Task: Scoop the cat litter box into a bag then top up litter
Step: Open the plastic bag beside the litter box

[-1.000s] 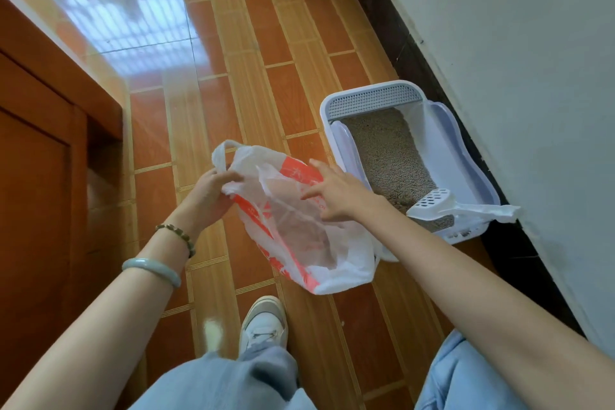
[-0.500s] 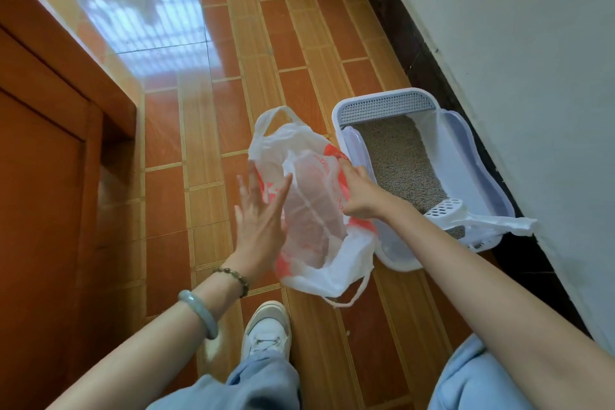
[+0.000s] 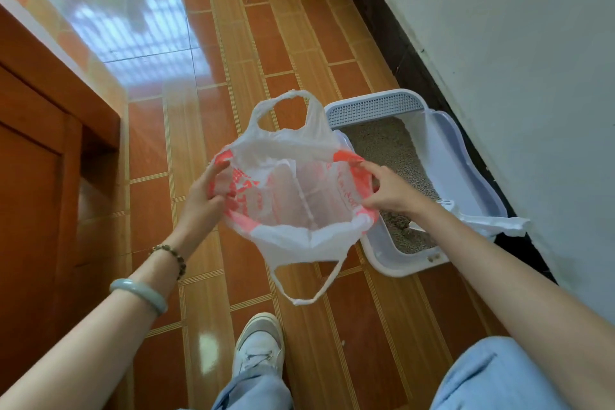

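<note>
Left hand (image 3: 203,198) grips bag (image 3: 299,233) at left rim, fingers curled round plastic. Right hand (image 3: 389,191) pinches right rim between thumb and fingers. Bag mouth pulled wide open, facing up; one handle hangs below, other stands at far side. Bag held over floor (image 3: 253,53), just left of litter box (image 3: 461,156). Box beside wall, grey litter (image 3: 387,143) inside. Scoop (image 3: 492,223) rests at box's near right rim.
</note>
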The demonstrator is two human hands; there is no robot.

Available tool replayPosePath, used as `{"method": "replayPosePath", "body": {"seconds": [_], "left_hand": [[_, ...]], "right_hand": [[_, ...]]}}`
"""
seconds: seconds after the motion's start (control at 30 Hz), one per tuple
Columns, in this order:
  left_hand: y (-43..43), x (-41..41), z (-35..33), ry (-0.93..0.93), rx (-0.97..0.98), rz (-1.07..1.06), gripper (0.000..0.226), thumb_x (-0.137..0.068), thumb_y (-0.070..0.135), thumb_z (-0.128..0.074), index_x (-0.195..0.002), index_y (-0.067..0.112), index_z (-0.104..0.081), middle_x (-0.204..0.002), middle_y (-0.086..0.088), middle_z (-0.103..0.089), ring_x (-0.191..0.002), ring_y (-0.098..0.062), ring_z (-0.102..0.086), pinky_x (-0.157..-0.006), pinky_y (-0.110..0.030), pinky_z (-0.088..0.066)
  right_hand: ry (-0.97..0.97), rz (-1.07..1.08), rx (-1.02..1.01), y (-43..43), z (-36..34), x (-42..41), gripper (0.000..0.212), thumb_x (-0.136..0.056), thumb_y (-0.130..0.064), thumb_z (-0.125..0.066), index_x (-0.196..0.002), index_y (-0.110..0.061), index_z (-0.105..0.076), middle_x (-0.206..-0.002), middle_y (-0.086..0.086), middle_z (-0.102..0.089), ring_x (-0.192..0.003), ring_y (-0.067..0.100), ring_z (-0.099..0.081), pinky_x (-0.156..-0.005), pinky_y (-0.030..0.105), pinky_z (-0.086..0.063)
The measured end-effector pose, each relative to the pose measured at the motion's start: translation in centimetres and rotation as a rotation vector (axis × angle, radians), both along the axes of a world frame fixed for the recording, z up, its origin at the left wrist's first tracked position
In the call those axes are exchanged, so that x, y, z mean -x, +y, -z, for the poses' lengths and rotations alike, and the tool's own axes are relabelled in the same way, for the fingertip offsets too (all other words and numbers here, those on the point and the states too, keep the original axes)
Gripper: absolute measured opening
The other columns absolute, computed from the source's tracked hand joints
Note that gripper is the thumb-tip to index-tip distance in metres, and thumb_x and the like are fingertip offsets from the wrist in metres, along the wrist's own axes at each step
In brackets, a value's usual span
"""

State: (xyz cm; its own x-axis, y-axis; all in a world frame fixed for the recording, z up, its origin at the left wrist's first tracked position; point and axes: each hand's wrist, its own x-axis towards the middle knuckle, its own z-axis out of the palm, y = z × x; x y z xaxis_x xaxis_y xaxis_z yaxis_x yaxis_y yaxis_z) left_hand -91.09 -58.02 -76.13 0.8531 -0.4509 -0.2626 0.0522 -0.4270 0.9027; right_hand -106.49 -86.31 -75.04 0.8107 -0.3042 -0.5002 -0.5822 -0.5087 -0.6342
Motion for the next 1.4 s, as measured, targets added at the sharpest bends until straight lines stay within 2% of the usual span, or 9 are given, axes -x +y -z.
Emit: {"method": "replayPosePath", "body": {"seconds": [0.2, 0.33, 0.5, 0.63, 0.73, 0.87, 0.97, 1.2, 1.4], "left_hand": [[-1.9, 2.0, -0.9, -0.053, -0.025, 0.027, 0.053, -0.082, -0.013, -0.042, -0.108, 0.027, -0.066, -0.136, 0.014, -0.027, -0.121, -0.008, -0.036, -0.079, -0.026, -0.054], [-2.7, 1.6, -1.5, -0.074, -0.027, 0.028, 0.043, -0.08, -0.009, -0.055, -0.103, 0.025, -0.07, -0.136, 0.018, -0.022, -0.124, -0.003, -0.028, -0.065, -0.007, -0.048], [-3.4, -1.1, -1.4, 0.12, 0.034, 0.06, 0.052, -0.073, -0.004, -0.067, -0.107, 0.036, -0.068, -0.134, -0.003, -0.049, -0.12, -0.025, -0.052, -0.094, -0.043, -0.05], [-4.7, -1.8, -1.4, 0.432, 0.222, -0.122, 0.063, -0.078, -0.012, -0.064, -0.136, 0.004, -0.046, -0.12, -0.013, -0.06, -0.1, -0.026, -0.065, -0.086, -0.035, -0.055], [-4.5, -2.2, -1.2, 0.494, 0.19, -0.111, 0.042, -0.071, 0.011, -0.078, -0.11, 0.003, -0.062, -0.093, -0.007, -0.065, -0.085, -0.027, -0.065, -0.071, -0.027, -0.056], [-4.1, -1.9, -0.6, 0.077, -0.41, 0.173, 0.065, -0.062, 0.04, -0.085, -0.115, 0.012, -0.06, -0.133, -0.009, -0.045, -0.115, -0.022, -0.049, -0.09, -0.034, -0.05], [-4.0, -1.2, -0.3, -0.34, -0.449, 0.269, 0.077, -0.064, 0.031, -0.086, -0.127, 0.012, -0.047, -0.147, -0.007, -0.023, -0.135, -0.025, -0.026, -0.106, -0.038, -0.033], [-4.1, -0.1, -0.9, -0.53, -0.32, 0.296, 0.013, -0.087, 0.006, -0.059, -0.091, 0.014, -0.051, -0.088, -0.001, -0.066, -0.072, -0.026, -0.061, -0.057, -0.042, -0.053], [-5.2, 0.2, -0.6, -0.88, -0.354, 0.337, 0.009, -0.082, 0.003, -0.065, -0.077, 0.009, -0.059, -0.078, -0.003, -0.072, -0.063, -0.029, -0.065, -0.048, -0.035, -0.051]], "right_hand": [[-0.04, 0.023, 0.037, 1.8, 1.4, -0.2, 0.068, -0.069, -0.007, -0.063, -0.13, -0.025, -0.04, -0.122, 0.011, -0.037, -0.117, 0.029, -0.045, -0.092, 0.024, -0.038], [-0.175, -0.031, 0.27, 1.9, 0.2, -0.8, 0.046, -0.073, -0.006, -0.061, -0.112, -0.029, -0.058, -0.144, 0.007, -0.017, -0.132, 0.033, -0.028, -0.107, 0.045, -0.033], [-0.157, -0.183, 0.414, 2.1, -0.6, -3.2, 0.081, -0.069, 0.002, -0.055, -0.139, -0.035, -0.036, -0.154, 0.007, -0.001, -0.133, 0.034, -0.02, -0.112, 0.047, -0.023], [-0.093, -0.279, 0.439, 1.7, 0.6, -4.3, 0.095, -0.073, 0.0, -0.057, -0.15, -0.025, -0.007, -0.148, 0.01, -0.014, -0.123, 0.034, -0.034, -0.105, 0.041, -0.035], [-0.054, -0.26, 0.397, 1.4, 1.3, -4.4, 0.092, -0.074, 0.0, -0.056, -0.149, -0.017, -0.005, -0.145, 0.011, -0.026, -0.12, 0.033, -0.038, -0.097, 0.04, -0.037], [-0.091, -0.216, 0.313, 1.1, 2.3, -4.3, 0.081, -0.07, 0.002, -0.054, -0.143, -0.018, -0.025, -0.141, 0.009, -0.037, -0.119, 0.032, -0.041, -0.1, 0.037, -0.037], [-0.118, -0.148, 0.203, 1.0, 2.8, -4.2, 0.08, -0.068, 0.0, -0.055, -0.139, -0.026, -0.031, -0.127, 0.009, -0.038, -0.12, 0.029, -0.04, -0.104, 0.039, -0.038], [-0.31, 0.207, 0.075, -3.0, -0.8, 0.1, 0.019, -0.08, -0.017, -0.069, -0.097, -0.026, -0.069, -0.11, -0.002, -0.058, -0.095, 0.011, -0.054, -0.083, 0.027, -0.044], [0.401, 0.003, 0.626, -9.5, -1.0, 8.5, 0.026, -0.086, -0.023, -0.06, -0.105, -0.006, -0.062, -0.103, 0.01, -0.065, -0.092, 0.026, -0.06, -0.071, 0.032, -0.048]]}}
